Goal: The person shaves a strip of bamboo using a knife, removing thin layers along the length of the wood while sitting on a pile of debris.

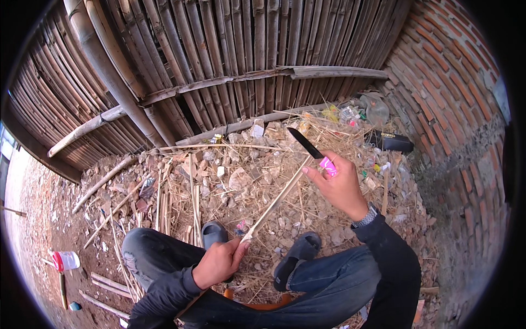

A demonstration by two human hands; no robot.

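Observation:
My left hand (222, 260) is closed round the lower end of a thin pale strip (275, 203), which looks like split bamboo. The strip slants up and away to the right. At its far end my right hand (341, 183) grips the pink patterned handle of a knife (307, 143). The knife's black blade points up and to the left, with the strip's tip just below its base. My right thumb lies by the strip's tip; whether it presses on it I cannot tell. Both hands are above the ground, in front of my knees.
A bamboo slat wall (246, 44) stands ahead, a brick wall (438, 82) at the right. Litter, stones and shavings cover the ground. More bamboo strips (196, 214) lie left of my feet, near a red-and-white tub (67, 260). A black box (392, 141) lies by the brick wall.

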